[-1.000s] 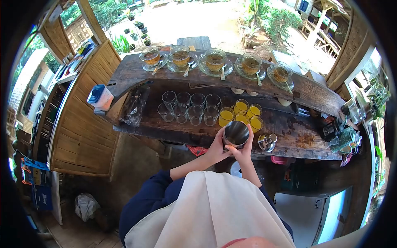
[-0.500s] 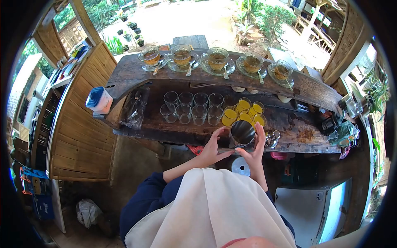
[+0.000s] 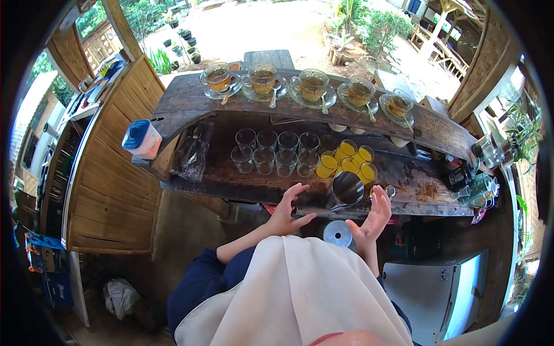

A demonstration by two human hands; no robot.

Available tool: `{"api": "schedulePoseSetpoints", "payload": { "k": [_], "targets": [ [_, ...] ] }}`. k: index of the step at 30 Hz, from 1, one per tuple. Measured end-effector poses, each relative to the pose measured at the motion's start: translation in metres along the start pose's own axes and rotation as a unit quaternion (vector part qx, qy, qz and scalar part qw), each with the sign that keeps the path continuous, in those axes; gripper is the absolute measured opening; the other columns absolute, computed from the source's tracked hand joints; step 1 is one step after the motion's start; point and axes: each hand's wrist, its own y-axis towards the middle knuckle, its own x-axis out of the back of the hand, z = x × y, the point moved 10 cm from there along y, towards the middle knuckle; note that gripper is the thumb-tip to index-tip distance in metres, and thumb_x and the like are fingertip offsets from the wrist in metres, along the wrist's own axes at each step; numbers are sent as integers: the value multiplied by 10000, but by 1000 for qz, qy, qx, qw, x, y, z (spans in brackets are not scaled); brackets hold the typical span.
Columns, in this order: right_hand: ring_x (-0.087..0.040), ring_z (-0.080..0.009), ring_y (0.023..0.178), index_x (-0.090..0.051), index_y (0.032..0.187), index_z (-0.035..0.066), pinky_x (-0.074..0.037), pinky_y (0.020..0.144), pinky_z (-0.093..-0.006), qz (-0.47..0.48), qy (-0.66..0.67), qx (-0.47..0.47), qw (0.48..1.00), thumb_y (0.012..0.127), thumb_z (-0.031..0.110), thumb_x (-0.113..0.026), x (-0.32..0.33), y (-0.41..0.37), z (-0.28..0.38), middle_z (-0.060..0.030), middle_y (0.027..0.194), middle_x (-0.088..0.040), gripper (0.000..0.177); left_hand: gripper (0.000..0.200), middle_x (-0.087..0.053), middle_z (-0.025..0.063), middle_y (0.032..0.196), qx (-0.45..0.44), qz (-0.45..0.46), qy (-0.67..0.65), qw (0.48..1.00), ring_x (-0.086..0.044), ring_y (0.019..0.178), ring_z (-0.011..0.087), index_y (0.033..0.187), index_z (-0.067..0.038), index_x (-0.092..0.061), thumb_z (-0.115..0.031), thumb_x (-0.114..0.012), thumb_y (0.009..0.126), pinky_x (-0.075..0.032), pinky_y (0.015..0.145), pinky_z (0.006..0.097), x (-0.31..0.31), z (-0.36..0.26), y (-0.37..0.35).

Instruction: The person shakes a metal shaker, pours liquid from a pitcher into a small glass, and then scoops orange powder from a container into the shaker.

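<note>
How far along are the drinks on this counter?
Looks done: five clear glass cups of amber drink sit on glass saucers with metal spoons; five clear tumblers hold yellow drink.

In hand: nothing; the left hand and right hand are open around the silver metal cup.

Possibly left: eight empty clear glasses; I cannot tell whether they need filling.

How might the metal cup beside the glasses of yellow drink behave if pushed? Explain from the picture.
The metal cup looks rigid, so it would probably keep its shape. Its smooth, shiny surface could be slippery. Being deep and open-topped, it might tip if pushed near the rim, perhaps knocking the glasses of yellow drink close by.
</note>
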Motion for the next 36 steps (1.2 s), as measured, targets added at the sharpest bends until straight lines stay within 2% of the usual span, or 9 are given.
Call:
{"api": "schedulePoseSetpoints", "payload": {
  "k": [6, 9, 19, 21, 24, 27, 36],
  "targets": [
    [-385, -343, 1288, -268, 1397, 108, -346, 1042, -463, 10, 8, 29, 1000, 670, 349, -844, -18, 6, 17, -186, 1385, -344, 958, 776, -401, 133, 1395, 38, -10, -11, 999, -421, 1270, 274, 1372, -72, -293, -137, -766, 759, -389, 992, 401, 18, -5, 1],
    [-382, -341, 1288, -269, 1398, 120, -348, 1038, -456, 36, 8, 39, 999, 663, 351, -849, -31, 11, 22, -185, 1387, -344, 965, 735, -401, 124, 1402, 19, -37, -24, 999, -414, 1281, 265, 1367, -76, -319, -132, -753, 776, -387, 995, 405, 30, -5, -1],
    [-370, -338, 1291, -302, 1369, 124, -336, 1046, -448, 114, 35, 67, 991, 639, 320, -867, -83, 18, 32, -183, 1393, -336, 943, 726, -383, 137, 1436, 13, -97, -16, 995, -397, 1306, 262, 1382, -120, -327, -115, -744, 788, -395, 981, 414, 71, 4, -15],
    [-367, -338, 1292, -309, 1362, 121, -335, 1046, -446, 122, 44, 71, 989, 636, 315, -869, -91, 19, 34, -185, 1391, -339, 936, 701, -426, 128, 1402, 5, -131, -13, 991, -448, 1261, 267, 1362, -104, -375, -160, -759, 778, -407, 968, 389, 81, 4, -18],
    [-368, -338, 1287, -319, 1353, 118, -334, 1043, -440, 142, 56, 71, 986, 634, 317, -869, -105, 19, 34, -187, 1387, -344, 927, 700, -430, 127, 1401, 8, -148, -7, 989, -451, 1259, 264, 1362, -108, -382, -157, -761, 775, -407, 965, 387, 90, 7, -22],
    [-371, -337, 1281, -329, 1344, 118, -336, 1034, -441, 161, 75, 68, 982, 630, 320, -870, -122, 19, 33, -191, 1385, -353, 919, 723, -389, 128, 1436, 17, -143, -5, 990, -400, 1305, 256, 1376, -116, -346, -104, -750, 776, -400, 969, 406, 97, 9, -29],
    [-396, -352, 1259, -354, 1346, 124, -343, 1017, -459, 199, 117, 87, 969, 625, 342, -863, -176, 18, 38, -205, 1379, -374, 909, 720, -405, 122, 1426, 47, -182, 8, 982, -410, 1297, 252, 1371, -108, -352, -123, -756, 776, -399, 968, 406, 130, 16, -53]
  ]
}}
